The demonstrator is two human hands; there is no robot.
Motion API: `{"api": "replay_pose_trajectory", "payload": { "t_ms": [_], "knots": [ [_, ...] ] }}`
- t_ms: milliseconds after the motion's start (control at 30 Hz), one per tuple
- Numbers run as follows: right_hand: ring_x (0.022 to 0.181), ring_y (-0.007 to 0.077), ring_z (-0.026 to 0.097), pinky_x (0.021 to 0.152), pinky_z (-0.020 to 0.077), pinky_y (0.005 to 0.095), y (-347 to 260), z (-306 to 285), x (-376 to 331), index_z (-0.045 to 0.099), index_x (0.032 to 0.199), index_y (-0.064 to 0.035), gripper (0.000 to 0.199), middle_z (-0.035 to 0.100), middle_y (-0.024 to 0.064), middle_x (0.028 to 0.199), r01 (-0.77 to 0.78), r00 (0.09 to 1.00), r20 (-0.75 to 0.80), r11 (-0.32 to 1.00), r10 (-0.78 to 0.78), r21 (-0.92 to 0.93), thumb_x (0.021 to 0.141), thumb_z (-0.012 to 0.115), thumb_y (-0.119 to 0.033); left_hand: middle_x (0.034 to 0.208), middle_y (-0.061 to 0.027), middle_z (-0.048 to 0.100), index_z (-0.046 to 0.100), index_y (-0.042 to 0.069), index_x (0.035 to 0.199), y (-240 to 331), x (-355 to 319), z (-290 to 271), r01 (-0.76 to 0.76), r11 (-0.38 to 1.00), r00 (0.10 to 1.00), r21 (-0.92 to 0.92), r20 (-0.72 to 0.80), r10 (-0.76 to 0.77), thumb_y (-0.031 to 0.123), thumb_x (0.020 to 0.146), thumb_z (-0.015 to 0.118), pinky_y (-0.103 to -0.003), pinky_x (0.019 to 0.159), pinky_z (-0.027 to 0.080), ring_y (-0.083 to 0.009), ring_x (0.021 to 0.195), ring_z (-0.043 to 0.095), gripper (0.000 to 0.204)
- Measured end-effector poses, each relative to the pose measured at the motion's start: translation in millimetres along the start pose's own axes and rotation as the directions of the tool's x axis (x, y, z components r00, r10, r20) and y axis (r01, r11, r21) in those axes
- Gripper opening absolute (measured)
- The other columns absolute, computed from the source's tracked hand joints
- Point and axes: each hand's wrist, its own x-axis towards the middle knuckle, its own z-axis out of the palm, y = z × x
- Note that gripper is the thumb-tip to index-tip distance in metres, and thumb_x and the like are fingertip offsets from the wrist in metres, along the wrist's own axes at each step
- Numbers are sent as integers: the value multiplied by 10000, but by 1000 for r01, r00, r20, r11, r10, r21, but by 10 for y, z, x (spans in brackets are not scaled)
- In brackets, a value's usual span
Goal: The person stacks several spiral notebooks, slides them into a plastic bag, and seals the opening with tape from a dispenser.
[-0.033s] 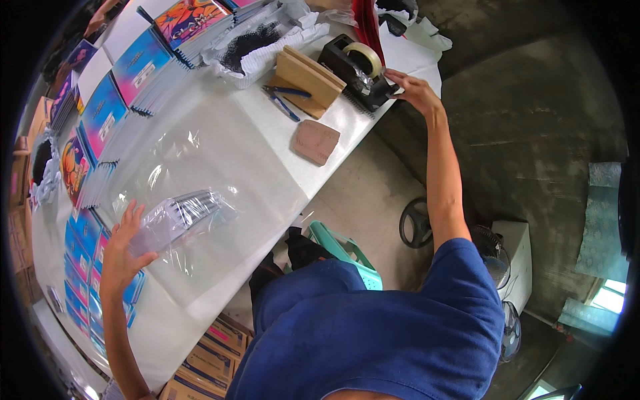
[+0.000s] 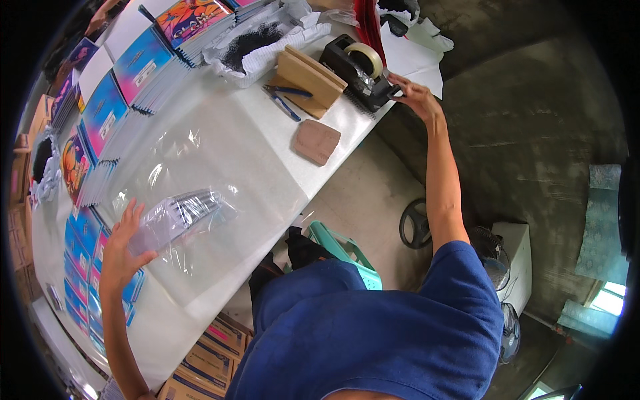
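My left hand is closed round the left end of a notebook stack wrapped in clear plastic, thumb along the near side and fingers along the far side. The bundle lies on a clear plastic sheet over the white table. My right arm reaches out to the far right, where my right hand pinches at the cutter end of a black tape dispenser. A roll of tape sits in the dispenser. The fingertips partly hide the tape's end.
Blue and pink spiral notebooks stand in stacks along the left. Near the dispenser are a wooden block, blue-handled pliers, a brown flat piece and a paper-lined tray. A green stool and cardboard boxes are below.
My right hand has shifted very slightly right and down at the dispenser's cutter end. My left hand and the wrapped stack have stayed in place.
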Motion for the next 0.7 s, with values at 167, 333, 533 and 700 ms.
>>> {"api": "replay_pose_trajectory", "payload": {
  "t_ms": [167,333,533,700],
  "knots": [
    [1072,272,554,791,481,454,112,-109,-298,725,729,-48,105,628,112,1135,-245,854,-304,188,-422,-951,724,746,-151,1473,-152,357,335,87,1437,-108,96,74,-61,993,998,-97,4,62,86,552,808,-378,1075,335,-341,1320,397,1004],
    [738,171,595,730,466,307,108,1541,-547,717,772,-3,194,673,58,798,-189,882,-440,728,-170,-659,768,740,-195,1419,-170,433,298,118,1461,-192,16,33,-66,970,998,-233,-28,62,156,625,797,-352,1041,366,-344,1266,465,974],
    [659,61,477,618,337,223,178,4956,-1379,696,744,-19,197,610,-1,686,-197,979,39,980,198,-7,801,746,-200,1321,-181,533,313,144,1459,-335,48,143,-130,977,988,-167,-99,114,228,630,802,-361,994,406,-354,1199,523,966],
    [513,64,356,473,277,236,703,5595,-1196,686,703,2,320,478,-29,546,-223,956,-187,974,226,33,805,751,-294,1379,-173,476,333,129,1445,-378,36,194,-160,979,983,-129,-110,146,282,654,793,-369,991,415,-360,1188,526,928]
  ]
}}
